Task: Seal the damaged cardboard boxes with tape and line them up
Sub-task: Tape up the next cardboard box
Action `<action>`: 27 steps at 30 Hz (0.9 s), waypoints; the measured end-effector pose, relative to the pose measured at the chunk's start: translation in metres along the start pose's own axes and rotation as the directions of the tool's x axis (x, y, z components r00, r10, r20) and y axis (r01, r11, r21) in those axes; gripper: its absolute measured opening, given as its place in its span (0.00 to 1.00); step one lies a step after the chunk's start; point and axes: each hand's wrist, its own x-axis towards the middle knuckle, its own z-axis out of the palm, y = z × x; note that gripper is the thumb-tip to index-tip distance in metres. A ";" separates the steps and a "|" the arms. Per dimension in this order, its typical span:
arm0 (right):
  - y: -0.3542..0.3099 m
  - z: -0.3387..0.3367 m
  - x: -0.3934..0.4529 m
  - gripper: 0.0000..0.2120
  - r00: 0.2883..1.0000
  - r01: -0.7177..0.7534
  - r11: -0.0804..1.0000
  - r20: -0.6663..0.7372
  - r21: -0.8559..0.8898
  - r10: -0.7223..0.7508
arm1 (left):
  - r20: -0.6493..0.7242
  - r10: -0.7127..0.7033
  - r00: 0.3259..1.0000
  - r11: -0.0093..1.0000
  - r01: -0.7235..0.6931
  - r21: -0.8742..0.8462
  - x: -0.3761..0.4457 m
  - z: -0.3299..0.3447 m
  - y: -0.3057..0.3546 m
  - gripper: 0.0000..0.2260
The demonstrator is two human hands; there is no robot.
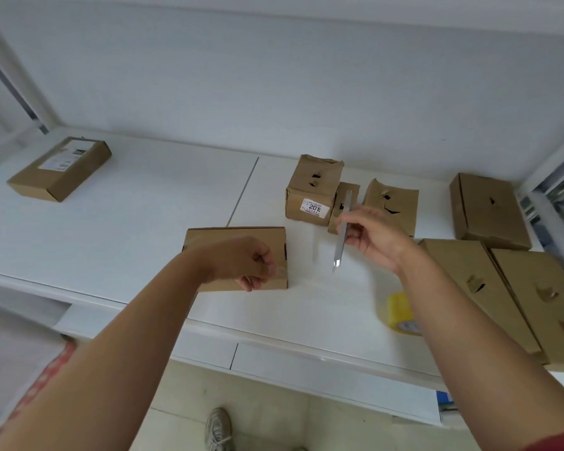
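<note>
The white counter (pixel 127 222) carried everything. Two large flat boxes (pixel 502 294) lay overlapping at its right front corner, torn holes showing in their tops, with another flat box (pixel 489 209) behind them near the right back edge. A labelled flat box (pixel 59 169) sat apart at the left back corner. Three smaller damaged boxes (pixel 313 190) huddled mid-counter toward the back.

The box being sealed (pixel 235 239) lay near the front edge, left of centre. The left hand (pixel 245 265) rested on its right end, fingertips pinched on what looked like a strip of clear tape. The right hand (pixel 372 236) hovered above the counter, fingers closed around a slim metal utility knife (pixel 341 236), blade end down. The yellow tape roll (pixel 401 314) stood near the front edge, partly hidden by the right forearm.

The step looked like cutting the strip. Next, probably, the blade must meet taut tape clear of the fingers, then the loose end be pressed flat.
</note>
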 end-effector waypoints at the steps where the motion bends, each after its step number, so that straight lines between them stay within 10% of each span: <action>1: -0.003 0.000 -0.004 0.12 0.999 0.006 0.998 0.042 0.064 -0.009 | -0.008 0.002 1.000 1.000 -0.002 0.008 0.002 0.001 0.000 0.03; 27: 0.008 0.009 -0.011 0.10 0.982 0.131 0.981 0.157 -0.144 -0.108 | -0.127 0.019 0.992 0.999 -0.023 -0.027 0.000 0.004 -0.007 0.02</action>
